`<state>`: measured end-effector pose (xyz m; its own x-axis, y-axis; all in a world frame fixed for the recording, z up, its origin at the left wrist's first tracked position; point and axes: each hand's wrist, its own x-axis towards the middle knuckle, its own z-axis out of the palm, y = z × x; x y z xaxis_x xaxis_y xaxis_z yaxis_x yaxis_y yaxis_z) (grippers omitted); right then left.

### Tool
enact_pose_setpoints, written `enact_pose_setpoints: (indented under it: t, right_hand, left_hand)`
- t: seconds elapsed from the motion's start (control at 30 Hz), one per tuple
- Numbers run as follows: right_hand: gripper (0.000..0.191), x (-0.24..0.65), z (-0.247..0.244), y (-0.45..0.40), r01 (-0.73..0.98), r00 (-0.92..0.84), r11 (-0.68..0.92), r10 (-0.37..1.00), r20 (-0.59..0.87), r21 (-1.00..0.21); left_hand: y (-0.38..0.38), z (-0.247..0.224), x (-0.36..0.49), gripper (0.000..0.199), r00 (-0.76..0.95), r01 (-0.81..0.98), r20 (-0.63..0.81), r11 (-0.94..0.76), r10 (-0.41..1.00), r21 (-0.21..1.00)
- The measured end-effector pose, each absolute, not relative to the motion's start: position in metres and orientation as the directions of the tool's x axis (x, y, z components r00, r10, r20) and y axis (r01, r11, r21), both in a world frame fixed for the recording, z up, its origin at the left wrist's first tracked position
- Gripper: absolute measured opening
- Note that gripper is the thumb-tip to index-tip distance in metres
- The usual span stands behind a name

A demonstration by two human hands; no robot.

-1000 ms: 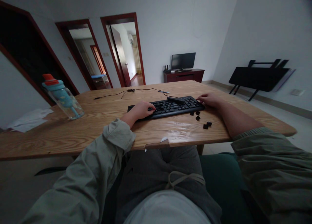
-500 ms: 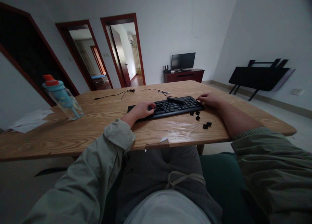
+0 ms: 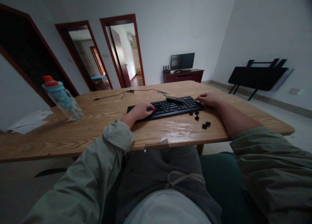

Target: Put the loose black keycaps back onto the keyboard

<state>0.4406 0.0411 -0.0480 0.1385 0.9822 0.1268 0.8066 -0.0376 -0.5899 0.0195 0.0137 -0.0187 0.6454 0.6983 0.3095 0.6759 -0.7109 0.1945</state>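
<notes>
A black keyboard [image 3: 168,112] lies across the table in front of me. My left hand [image 3: 140,111] rests over its left part, fingers curled together on the keys and edge. At the keyboard's right end, the bent fingers of my right hand [image 3: 208,99] close on the corner. A dark bar-shaped object [image 3: 175,101] lies across the upper keys, its kind unclear. Several loose black keycaps [image 3: 197,118] are scattered on the wood below the right end, near my right forearm. My hands partly hide both ends of the keyboard.
The wooden table [image 3: 97,129] carries a cable [image 3: 131,91] behind the keyboard, a water bottle [image 3: 63,98] and white paper [image 3: 30,120] at left. A torn brown strip [image 3: 156,144] sits on the front edge. Beyond stand a monitor [image 3: 182,61] on a cabinet and a folded black table [image 3: 258,77].
The view has shifted very slightly. My left fingers have moved a little over the keys; my right hand stays at the keyboard's right end.
</notes>
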Motion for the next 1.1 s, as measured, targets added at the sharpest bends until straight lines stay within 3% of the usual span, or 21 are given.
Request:
enact_pose_setpoints:
  t: [0.23,0.47,0.77,1.1]
  right_hand:
    - [0.028,0.4409,-0.0481,0.0420,0.810,0.130,-0.021,0.981,0.145,-0.585]
    - [0.027,0.4398,-0.0460,0.0418,0.817,0.144,-0.041,0.980,0.135,-0.575]
    - [0.027,0.4365,-0.0437,0.0385,0.790,0.159,-0.066,0.982,0.101,-0.610]
    - [0.027,0.4360,-0.0431,0.0383,0.782,0.154,-0.066,0.984,0.090,-0.620]
  left_hand:
    - [0.0123,-0.0185,0.0193,0.025,0.707,0.628,0.313,-0.767,0.634,0.135]
    - [0.0067,-0.0174,0.0250,0.024,0.665,0.677,0.308,-0.724,0.680,0.134]
    - [0.0096,-0.0220,0.0203,0.028,0.522,0.654,0.381,-0.645,0.763,0.397]
    - [0.0077,-0.0182,0.0206,0.030,0.603,0.704,0.314,-0.674,0.733,0.221]
